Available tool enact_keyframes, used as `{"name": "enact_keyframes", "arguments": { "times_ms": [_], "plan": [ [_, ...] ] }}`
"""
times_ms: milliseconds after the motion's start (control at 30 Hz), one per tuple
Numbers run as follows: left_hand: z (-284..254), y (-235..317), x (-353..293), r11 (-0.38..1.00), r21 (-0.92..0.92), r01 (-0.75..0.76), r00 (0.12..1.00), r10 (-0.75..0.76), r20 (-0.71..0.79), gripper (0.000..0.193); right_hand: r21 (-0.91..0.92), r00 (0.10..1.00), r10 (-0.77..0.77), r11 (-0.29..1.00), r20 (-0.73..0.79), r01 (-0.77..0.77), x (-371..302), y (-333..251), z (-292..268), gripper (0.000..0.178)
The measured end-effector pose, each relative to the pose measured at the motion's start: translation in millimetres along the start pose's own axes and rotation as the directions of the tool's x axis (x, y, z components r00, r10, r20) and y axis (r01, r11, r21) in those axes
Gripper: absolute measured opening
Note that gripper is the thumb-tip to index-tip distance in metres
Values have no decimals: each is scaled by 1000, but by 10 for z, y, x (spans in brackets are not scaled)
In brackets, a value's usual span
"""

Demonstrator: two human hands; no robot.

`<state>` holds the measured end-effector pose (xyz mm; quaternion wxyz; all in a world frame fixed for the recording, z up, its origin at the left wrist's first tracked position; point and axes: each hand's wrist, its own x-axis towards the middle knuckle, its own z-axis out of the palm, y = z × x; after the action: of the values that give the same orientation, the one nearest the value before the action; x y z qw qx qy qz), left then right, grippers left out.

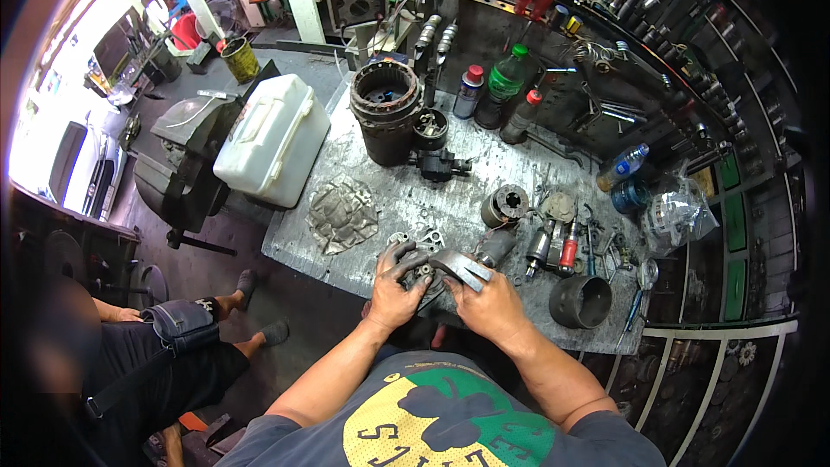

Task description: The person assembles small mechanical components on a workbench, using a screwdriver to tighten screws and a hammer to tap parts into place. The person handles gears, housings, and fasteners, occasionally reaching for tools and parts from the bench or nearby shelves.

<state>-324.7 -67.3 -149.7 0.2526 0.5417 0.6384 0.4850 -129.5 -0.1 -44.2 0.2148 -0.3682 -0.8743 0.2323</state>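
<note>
Near the front edge of the metal-topped workbench point(398, 199), my left hand point(396, 294) is closed round a greasy cast metal housing point(422, 239); its fingers and thumb cover much of it. Just to the right, my right hand point(489, 304) grips a claw hammer point(461, 269), its split claw turned to the right and its head close over the housing. Most of the hammer's handle is hidden by the hand. Beyond my right hand lies a dark cylindrical part point(497, 246). A crumpled, dirty cloth point(342, 214) is spread to the left of the housing.
Toward the back stand a large dark cylindrical motor body point(385, 134), a spray can point(469, 92) and bottles point(507, 78). A white plastic case point(272, 140) is at the left. Air tools point(569, 246) and a metal ring point(580, 302) lie right. Someone sits point(156, 355) lower left.
</note>
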Motion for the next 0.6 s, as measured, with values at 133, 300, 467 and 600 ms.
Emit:
{"name": "enact_keyframes", "arguments": {
  "times_ms": [133,300,467,600],
  "plan": [
    [33,31,7,997,-35,70,997,-71,-3,38,-66,998,-59,996,35,62,72,-23,-30,23],
    [57,37,1,982,-123,146,989,-147,5,75,-79,994,-101,992,-35,98,245,-65,-30,23],
    [81,18,1,970,-148,191,982,-191,13,99,-146,992,-62,986,114,78,319,-57,41,23],
    [78,46,-16,968,-170,185,982,-186,6,104,-103,985,-98,988,139,113,330,-78,77,26]
  ]
}}
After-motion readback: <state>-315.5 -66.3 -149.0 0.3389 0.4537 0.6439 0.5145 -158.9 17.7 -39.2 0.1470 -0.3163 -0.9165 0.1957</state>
